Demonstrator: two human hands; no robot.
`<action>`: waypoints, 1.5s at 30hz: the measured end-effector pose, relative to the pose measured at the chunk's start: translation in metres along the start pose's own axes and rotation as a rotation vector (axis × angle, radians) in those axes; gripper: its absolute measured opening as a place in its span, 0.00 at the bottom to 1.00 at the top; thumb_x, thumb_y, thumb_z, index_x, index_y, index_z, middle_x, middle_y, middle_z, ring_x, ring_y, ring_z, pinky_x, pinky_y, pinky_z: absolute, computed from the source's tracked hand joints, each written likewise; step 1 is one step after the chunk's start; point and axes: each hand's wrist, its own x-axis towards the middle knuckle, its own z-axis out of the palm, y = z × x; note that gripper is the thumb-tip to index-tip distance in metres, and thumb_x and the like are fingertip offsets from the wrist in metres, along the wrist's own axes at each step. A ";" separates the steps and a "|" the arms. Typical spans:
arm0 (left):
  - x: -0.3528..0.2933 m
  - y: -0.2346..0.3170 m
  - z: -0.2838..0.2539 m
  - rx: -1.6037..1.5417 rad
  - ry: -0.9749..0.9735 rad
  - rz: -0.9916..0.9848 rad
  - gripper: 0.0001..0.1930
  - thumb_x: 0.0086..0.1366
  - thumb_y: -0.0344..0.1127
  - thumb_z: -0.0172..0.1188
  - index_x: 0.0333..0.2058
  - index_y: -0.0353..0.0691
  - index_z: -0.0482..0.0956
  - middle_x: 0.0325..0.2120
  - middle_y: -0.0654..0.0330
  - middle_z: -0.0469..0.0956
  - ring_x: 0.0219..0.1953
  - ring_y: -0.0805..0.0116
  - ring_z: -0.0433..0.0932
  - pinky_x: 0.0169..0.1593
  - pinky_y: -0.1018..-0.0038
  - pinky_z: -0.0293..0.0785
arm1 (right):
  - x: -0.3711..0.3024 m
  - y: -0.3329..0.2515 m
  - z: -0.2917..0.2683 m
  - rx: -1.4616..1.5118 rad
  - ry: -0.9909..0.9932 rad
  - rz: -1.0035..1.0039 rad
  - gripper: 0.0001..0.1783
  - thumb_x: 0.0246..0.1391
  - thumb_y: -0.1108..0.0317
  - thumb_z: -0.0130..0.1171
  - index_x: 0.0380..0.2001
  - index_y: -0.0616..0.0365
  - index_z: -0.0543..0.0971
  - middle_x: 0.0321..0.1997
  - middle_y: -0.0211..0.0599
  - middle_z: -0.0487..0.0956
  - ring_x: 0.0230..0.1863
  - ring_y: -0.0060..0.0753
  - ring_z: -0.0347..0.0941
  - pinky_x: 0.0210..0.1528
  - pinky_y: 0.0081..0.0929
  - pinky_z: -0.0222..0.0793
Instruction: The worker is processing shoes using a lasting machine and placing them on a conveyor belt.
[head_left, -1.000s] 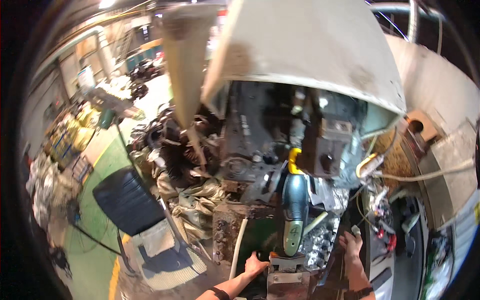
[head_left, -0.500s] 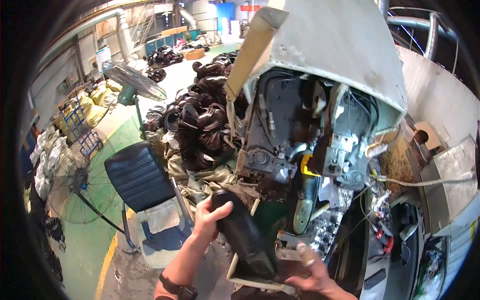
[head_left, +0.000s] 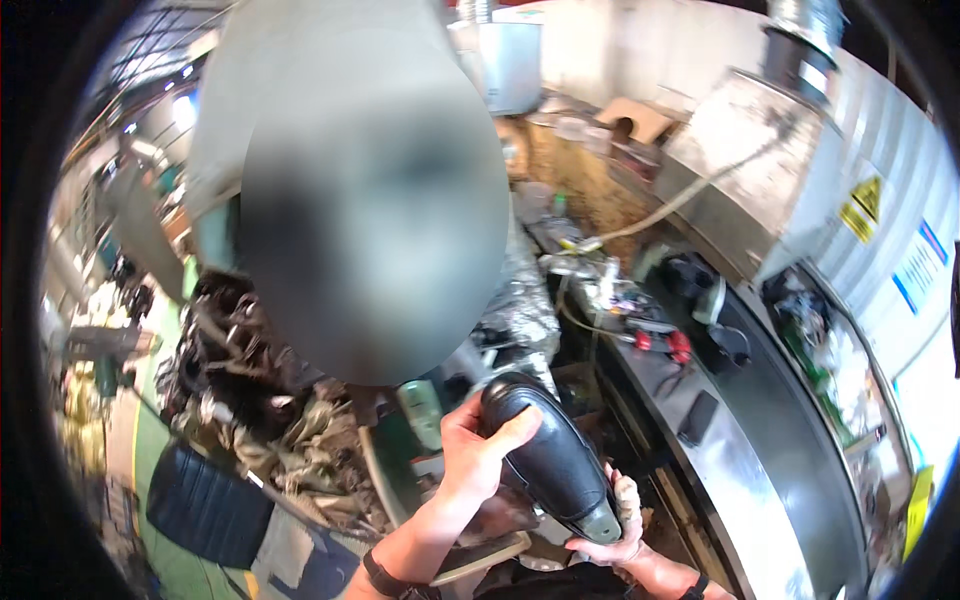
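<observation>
Black shoe upper [head_left: 550, 458], two-handed hold.
Left hand [head_left: 476, 458]: fingers clasp its upper end; right hand [head_left: 624, 532]: fingers hold its lower end.

Blk glossy leather-look shoe upper [head_left: 548, 455], long & rounded, over a hard pale grey-green shoe last [head_left: 600, 525] showing at the lower R end. Tilted diag.: rounded blk end up & L, last end down & R. Held btwn both hands: L hand [head_left: 472, 448] on upper part, thumb over top face; R hand [head_left: 628, 535] at lower end.
</observation>
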 end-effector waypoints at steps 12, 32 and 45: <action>0.029 -0.294 0.190 0.242 -0.177 -0.786 0.22 0.65 0.46 0.66 0.49 0.34 0.79 0.43 0.55 0.81 0.44 0.63 0.81 0.48 0.65 0.79 | -0.087 -0.011 -0.215 0.118 0.756 0.776 0.37 0.45 0.72 0.75 0.60 0.63 0.73 0.56 0.45 0.78 0.57 0.39 0.76 0.61 0.35 0.70; 0.087 -0.463 0.260 1.142 -0.944 -0.387 0.23 0.61 0.44 0.67 0.50 0.35 0.79 0.39 0.51 0.84 0.43 0.62 0.83 0.50 0.68 0.77 | -0.501 -0.021 -0.628 -1.473 1.829 0.911 0.47 0.51 0.78 0.65 0.71 0.61 0.53 0.65 0.52 0.68 0.62 0.43 0.68 0.67 0.36 0.60; 0.181 -0.537 0.488 0.947 -1.905 -0.025 0.15 0.58 0.39 0.66 0.42 0.40 0.86 0.41 0.54 0.86 0.46 0.62 0.84 0.59 0.66 0.71 | -0.214 0.089 -0.392 0.207 1.286 1.115 0.45 0.61 0.69 0.64 0.74 0.49 0.51 0.59 0.46 0.77 0.54 0.31 0.76 0.55 0.34 0.74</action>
